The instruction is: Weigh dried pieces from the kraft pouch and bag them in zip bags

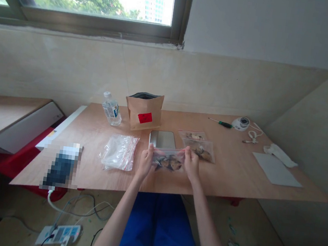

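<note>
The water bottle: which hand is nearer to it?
Left. The left hand is in front of the water bottle and to its right; the right hand is farther off to that side.

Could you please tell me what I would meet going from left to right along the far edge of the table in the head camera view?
Plastic water bottle, kraft paper bag with a red label, green-handled screwdriver, round white device, crumpled white item.

No text legible. Red label (145, 117) on kraft paper bag (137, 111) beyond left hand (146, 162); blue-white label (111, 111) on water bottle (109, 101) further left: both unreadable.
</note>
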Tool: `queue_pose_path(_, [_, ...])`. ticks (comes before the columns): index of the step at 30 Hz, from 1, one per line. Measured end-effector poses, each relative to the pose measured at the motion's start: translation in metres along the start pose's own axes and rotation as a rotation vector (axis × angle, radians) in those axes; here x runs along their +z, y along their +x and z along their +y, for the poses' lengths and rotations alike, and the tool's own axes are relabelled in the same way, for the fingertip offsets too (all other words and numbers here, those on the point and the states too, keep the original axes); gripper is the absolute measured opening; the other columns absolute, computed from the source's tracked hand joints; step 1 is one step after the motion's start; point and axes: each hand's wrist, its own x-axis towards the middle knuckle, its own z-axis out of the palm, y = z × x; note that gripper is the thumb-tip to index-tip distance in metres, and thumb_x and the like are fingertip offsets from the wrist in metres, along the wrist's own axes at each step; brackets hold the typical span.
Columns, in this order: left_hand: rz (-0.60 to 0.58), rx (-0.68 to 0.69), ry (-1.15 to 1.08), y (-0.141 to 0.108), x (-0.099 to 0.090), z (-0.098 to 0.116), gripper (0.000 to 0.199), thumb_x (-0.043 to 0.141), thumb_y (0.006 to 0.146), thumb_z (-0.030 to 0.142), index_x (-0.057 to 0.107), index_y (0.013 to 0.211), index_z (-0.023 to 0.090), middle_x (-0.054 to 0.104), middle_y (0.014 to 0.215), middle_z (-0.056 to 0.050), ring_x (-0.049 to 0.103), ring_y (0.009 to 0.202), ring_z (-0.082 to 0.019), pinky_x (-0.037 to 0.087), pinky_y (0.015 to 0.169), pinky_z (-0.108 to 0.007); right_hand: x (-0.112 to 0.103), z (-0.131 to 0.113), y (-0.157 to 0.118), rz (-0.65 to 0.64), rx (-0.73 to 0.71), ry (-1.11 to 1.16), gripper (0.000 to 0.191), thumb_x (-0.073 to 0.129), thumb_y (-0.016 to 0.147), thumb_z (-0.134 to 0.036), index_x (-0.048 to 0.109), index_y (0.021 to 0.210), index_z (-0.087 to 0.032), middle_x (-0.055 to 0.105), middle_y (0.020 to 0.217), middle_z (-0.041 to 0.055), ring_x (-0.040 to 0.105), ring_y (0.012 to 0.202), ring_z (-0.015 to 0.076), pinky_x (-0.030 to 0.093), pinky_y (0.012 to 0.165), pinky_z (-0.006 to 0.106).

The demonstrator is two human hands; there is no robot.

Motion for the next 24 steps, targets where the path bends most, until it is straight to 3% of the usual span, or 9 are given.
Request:
queue_pose_path(4, [0.0,0.059,0.064,-0.001,-0.003,-0.01,0.055,0.037,0.088,0.053,0.07,0.065,0.015,0.066,0.062,-0.005,0.055,0.056,-0.014,0.041,0.056,-0.024,-0.051,0.009,0.028,0.153,0.036,-0.127,0.064,0.037,0.08,-0.069,0.062,0.06,-0.014,0.056,0.049,0.0036,0.046,0.045,0.0126,0.036,0.045,0.024])
queue_pose_path(6, [0.042,0.056,0.076,-0.005,-0.005,-0.013,0.054,0.037,0.089,0.051,0.07,0.066,0.015,0.066,0.062,-0.005,0.055,0.057,-0.014,0.041,0.058,-0.024,-0.078,0.016,0.043,0.144,0.055,-0.235,0.064,0.037,0.079,-0.07,0.061,0.062,-0.014,0.052,0.047,0.0024,0.045,0.044,0.0132,0.035,0.044,0.025])
queue_pose_path(8, [0.088,0.046,0.067,-0.009,-0.007,-0.014,0.054,0.037,0.089,0.05,0.069,0.062,0.015,0.064,0.058,-0.005,0.053,0.054,-0.013,0.04,0.054,-0.024,-0.097,0.024,0.051,0.164,0.042,-0.381,0.067,0.032,0.079,-0.072,0.061,0.072,-0.012,0.056,0.055,0.006,0.05,0.051,0.0172,0.039,0.049,0.028])
queue_pose_path(9, [0.116,0.047,0.053,-0.012,-0.008,-0.013,0.054,0.037,0.089,0.05,0.068,0.06,0.015,0.061,0.055,-0.004,0.051,0.051,-0.012,0.038,0.051,-0.024,-0.102,0.027,0.051,0.234,0.008,-0.476,0.069,0.031,0.079,-0.072,0.062,0.08,-0.01,0.06,0.065,0.0104,0.055,0.06,0.021,0.042,0.056,0.032])
queue_pose_path(11, [0.168,0.062,0.022,-0.016,-0.01,-0.011,0.055,0.037,0.089,0.05,0.065,0.056,0.016,0.056,0.049,-0.003,0.045,0.044,-0.011,0.032,0.044,-0.023,-0.101,0.033,0.042,0.453,-0.087,-0.677,0.075,0.032,0.078,-0.072,0.058,0.102,-0.006,0.061,0.092,0.0215,0.057,0.086,0.0307,0.044,0.073,0.042])
queue_pose_path(13, [0.198,0.082,0.005,-0.019,-0.012,-0.011,0.055,0.037,0.089,0.05,0.063,0.053,0.017,0.053,0.046,-0.002,0.041,0.041,-0.01,0.028,0.041,-0.024,-0.088,0.037,0.024,0.597,-0.16,-0.829,0.077,0.033,0.08,-0.069,0.048,0.119,-0.004,0.052,0.113,0.0279,0.048,0.108,0.0373,0.038,0.086,0.051])
queue_pose_path(18, [0.287,0.08,0.005,-0.02,-0.018,-0.013,0.056,0.035,0.09,0.048,0.059,0.05,0.017,0.051,0.046,-0.002,0.04,0.043,-0.01,0.029,0.041,-0.023,-0.046,0.048,-0.011,0.265,-0.147,-1.014,0.068,0.038,0.082,-0.063,0.038,0.134,-0.018,0.032,0.139,0.023,0.031,0.126,0.0416,0.031,0.091,0.062])
queue_pose_path(22, [0.469,0.129,-0.032,0.006,-0.019,0.005,0.043,0.032,0.091,0.044,0.062,0.074,0.018,0.053,0.059,0.0,0.042,0.048,-0.01,0.031,0.042,-0.021,-0.034,0.057,0.011,0.215,-0.06,-1.033,0.066,0.037,0.083,-0.061,0.039,0.134,-0.019,0.031,0.14,0.0228,0.029,0.128,0.0427,0.027,0.092,0.066])
queue_pose_path(24, [0.512,0.234,0.053,0.032,-0.016,0.025,0.028,0.041,0.089,0.038,0.062,0.093,0.02,0.059,0.082,-0.003,0.052,0.064,-0.011,0.04,0.052,-0.02,-0.033,0.057,0.025,0.19,-0.021,-0.993,0.068,0.037,0.082,-0.062,0.04,0.134,-0.018,0.032,0.139,0.024,0.029,0.128,0.0438,0.026,0.091,0.068])
